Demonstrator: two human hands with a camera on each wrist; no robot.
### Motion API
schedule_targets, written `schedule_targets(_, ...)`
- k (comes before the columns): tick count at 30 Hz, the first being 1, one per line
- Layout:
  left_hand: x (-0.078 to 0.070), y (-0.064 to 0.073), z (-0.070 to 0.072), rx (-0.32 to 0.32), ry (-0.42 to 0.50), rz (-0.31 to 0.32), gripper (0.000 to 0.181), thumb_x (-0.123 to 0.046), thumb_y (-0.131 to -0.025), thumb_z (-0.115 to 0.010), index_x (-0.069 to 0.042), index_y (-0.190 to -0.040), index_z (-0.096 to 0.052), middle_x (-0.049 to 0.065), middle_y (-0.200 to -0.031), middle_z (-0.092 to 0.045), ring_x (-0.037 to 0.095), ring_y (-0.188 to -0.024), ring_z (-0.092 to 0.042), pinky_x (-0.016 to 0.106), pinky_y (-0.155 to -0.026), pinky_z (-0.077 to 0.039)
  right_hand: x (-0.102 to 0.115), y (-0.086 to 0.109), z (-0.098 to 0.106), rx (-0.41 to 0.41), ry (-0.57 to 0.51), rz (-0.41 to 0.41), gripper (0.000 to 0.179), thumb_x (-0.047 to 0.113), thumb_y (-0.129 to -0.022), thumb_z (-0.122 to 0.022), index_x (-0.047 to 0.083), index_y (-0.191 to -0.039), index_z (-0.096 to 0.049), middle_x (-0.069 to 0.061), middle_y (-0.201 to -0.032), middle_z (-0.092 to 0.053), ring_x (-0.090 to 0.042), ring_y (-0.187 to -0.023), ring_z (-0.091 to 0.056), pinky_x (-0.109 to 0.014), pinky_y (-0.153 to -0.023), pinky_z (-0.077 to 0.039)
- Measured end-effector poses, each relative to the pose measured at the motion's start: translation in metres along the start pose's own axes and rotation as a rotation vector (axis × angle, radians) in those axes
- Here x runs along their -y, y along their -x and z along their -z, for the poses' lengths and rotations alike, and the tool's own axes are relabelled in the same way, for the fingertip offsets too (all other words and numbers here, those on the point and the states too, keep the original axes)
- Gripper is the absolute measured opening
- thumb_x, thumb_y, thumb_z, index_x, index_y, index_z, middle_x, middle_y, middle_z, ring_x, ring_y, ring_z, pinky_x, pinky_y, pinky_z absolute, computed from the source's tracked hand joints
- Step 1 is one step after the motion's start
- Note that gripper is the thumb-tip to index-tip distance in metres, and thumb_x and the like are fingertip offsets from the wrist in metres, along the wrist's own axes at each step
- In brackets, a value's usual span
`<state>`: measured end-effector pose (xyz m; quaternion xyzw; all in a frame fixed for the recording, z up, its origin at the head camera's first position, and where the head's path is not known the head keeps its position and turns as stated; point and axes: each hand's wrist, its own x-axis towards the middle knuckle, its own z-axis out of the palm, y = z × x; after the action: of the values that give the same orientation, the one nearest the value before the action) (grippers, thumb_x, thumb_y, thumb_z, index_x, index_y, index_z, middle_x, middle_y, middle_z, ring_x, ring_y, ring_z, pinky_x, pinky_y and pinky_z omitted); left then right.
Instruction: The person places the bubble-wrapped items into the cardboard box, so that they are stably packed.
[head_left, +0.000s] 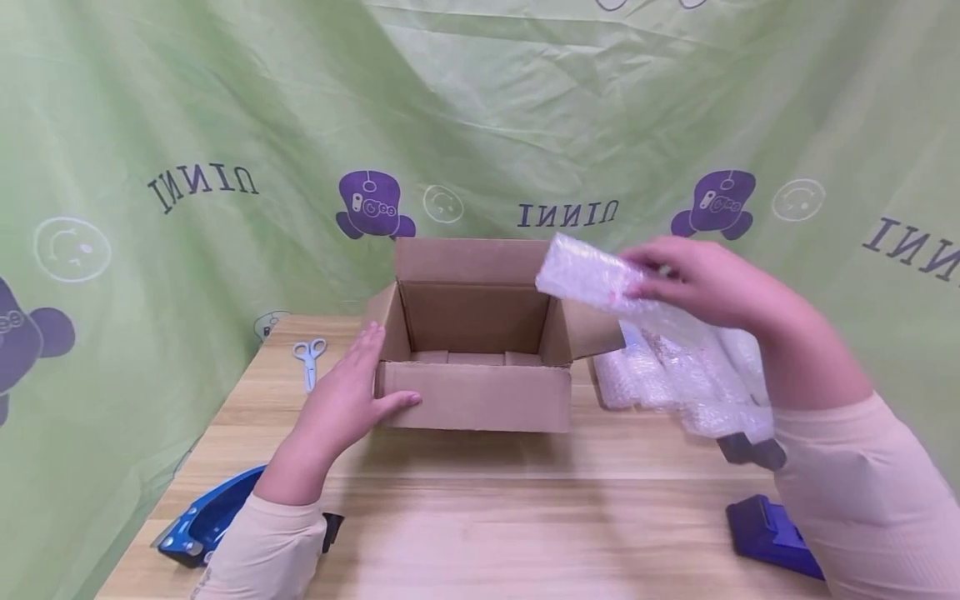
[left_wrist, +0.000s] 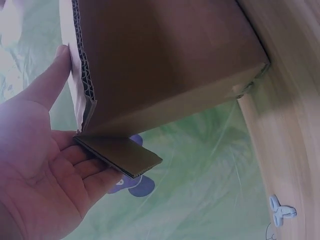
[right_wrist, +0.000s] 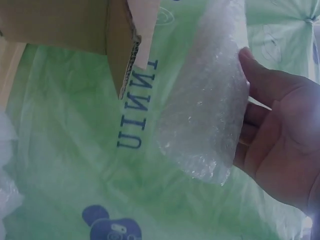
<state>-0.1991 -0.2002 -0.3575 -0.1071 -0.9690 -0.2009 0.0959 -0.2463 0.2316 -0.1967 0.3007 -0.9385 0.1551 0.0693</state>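
Note:
An open cardboard box (head_left: 472,398) stands on the wooden table with its flaps spread. My left hand (head_left: 341,398) rests against its near left corner, thumb on the front flap and the other fingers along the left flap (left_wrist: 122,154). Above the box's right side, my right hand (head_left: 701,279) holds a bubble-wrapped package (head_left: 585,271) between thumb and fingers. In the right wrist view the bubble wrap (right_wrist: 205,100) looks clear and crinkled; what lies inside it cannot be made out. Several more bubble-wrapped packages (head_left: 675,371) lie to the right of the box, partly behind the right forearm.
Light blue scissors (head_left: 310,362) lie left of the box. A blue tool (head_left: 217,517) is partly under the left forearm, and a dark blue object (head_left: 772,533) is beside the right sleeve. A green printed cloth (head_left: 480,108) hangs behind the table.

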Motion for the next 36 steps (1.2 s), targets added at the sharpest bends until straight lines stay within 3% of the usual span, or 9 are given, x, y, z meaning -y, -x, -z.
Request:
schedule_targets(7, 0.0, -0.001, 0.0, -0.003, -0.008, 0.011, 0.112, -0.064, -0.079, -0.07, -0.006, -0.158, -0.015, 0.012, -0.165, -0.011, 0.033, -0.151, -0.016, 0.055, -0.118, -0.025, 0.021, -0.063, 0.003, -0.06, 0.01, 0.077, 0.045, 0.033, -0.095, -0.066, 0.012, -0.134, -0.059, -0.008, -0.127, -0.063, -0.027, -0.122, -0.054, -0.051, -0.105, -0.041)
schedule_targets(17, -0.003, -0.001, 0.001, -0.004, -0.021, -0.002, 0.111, -0.064, -0.08, -0.069, -0.004, -0.157, -0.016, 0.014, -0.164, -0.012, 0.033, -0.151, -0.017, 0.054, -0.119, -0.026, 0.043, -0.128, -0.028, 0.045, 0.003, 0.105, 0.038, 0.029, -0.092, -0.07, 0.01, -0.125, -0.062, -0.007, -0.12, -0.066, -0.023, -0.114, -0.059, -0.042, -0.103, -0.045)
schedule_targets(26, -0.004, -0.001, 0.0, 0.007, -0.023, 0.003, 0.111, -0.063, -0.081, -0.069, -0.004, -0.157, -0.014, 0.015, -0.165, -0.011, 0.031, -0.152, -0.014, 0.052, -0.12, -0.024, 0.039, -0.158, -0.073, 0.1, 0.038, 0.105, 0.037, 0.029, -0.091, -0.071, 0.01, -0.121, -0.065, -0.01, -0.117, -0.061, -0.025, -0.109, -0.056, -0.043, -0.099, -0.046)
schedule_targets(32, -0.003, 0.0, 0.001, -0.002, -0.025, 0.004, 0.111, -0.063, -0.081, -0.069, -0.004, -0.157, -0.014, 0.014, -0.164, -0.012, 0.032, -0.151, -0.015, 0.053, -0.119, -0.025, 0.037, -0.166, -0.098, 0.142, 0.042, 0.071, 0.035, 0.031, -0.089, -0.072, 0.011, -0.117, -0.066, -0.009, -0.108, -0.057, -0.024, -0.098, -0.055, -0.04, -0.088, -0.05)
schedule_targets(36, -0.003, 0.0, 0.001, -0.007, -0.028, 0.003, 0.111, -0.063, -0.08, -0.069, -0.003, -0.157, -0.015, 0.015, -0.164, -0.012, 0.033, -0.151, -0.017, 0.054, -0.119, -0.026, 0.037, -0.167, -0.109, 0.152, 0.051, 0.091, 0.034, 0.032, -0.087, -0.074, 0.01, -0.113, -0.066, -0.008, -0.109, -0.058, -0.024, -0.098, -0.056, -0.04, -0.09, -0.05)
